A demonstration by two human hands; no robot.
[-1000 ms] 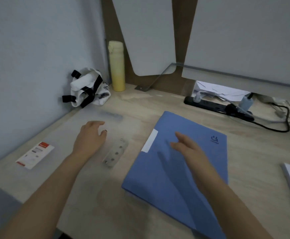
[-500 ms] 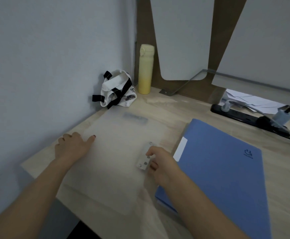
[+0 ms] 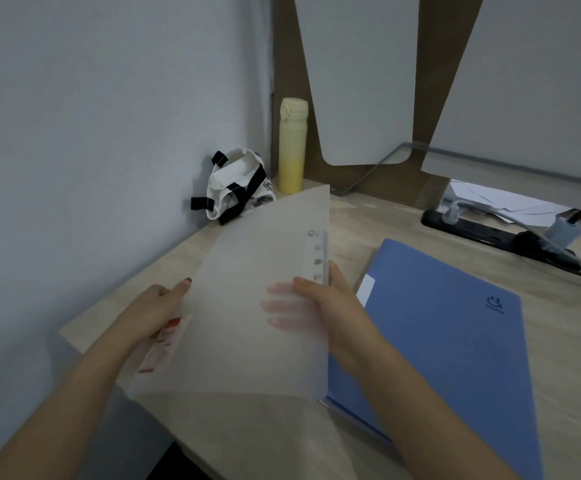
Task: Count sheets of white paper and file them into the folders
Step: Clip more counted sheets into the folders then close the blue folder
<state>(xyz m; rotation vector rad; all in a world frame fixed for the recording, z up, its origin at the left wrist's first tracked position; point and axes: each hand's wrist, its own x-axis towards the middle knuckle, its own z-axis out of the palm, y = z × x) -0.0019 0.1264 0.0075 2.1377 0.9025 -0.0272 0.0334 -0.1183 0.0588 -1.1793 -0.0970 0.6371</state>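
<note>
Both hands grip clear folder [image 3: 247, 306], cover lifted, near left edge of surface [image 3: 368, 216]: left hand [image 3: 154, 313] pinches left side, right hand [image 3: 320, 306] holds spine. Blue folder [image 3: 438, 341] closed, just beside. No white sheets visible; filing seems not yet begun.

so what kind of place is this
Probably an office desk or study cubicle: a wooden desk against partition panels, a blue folder, a translucent folder held in both hands, and a power strip at the back.
</note>
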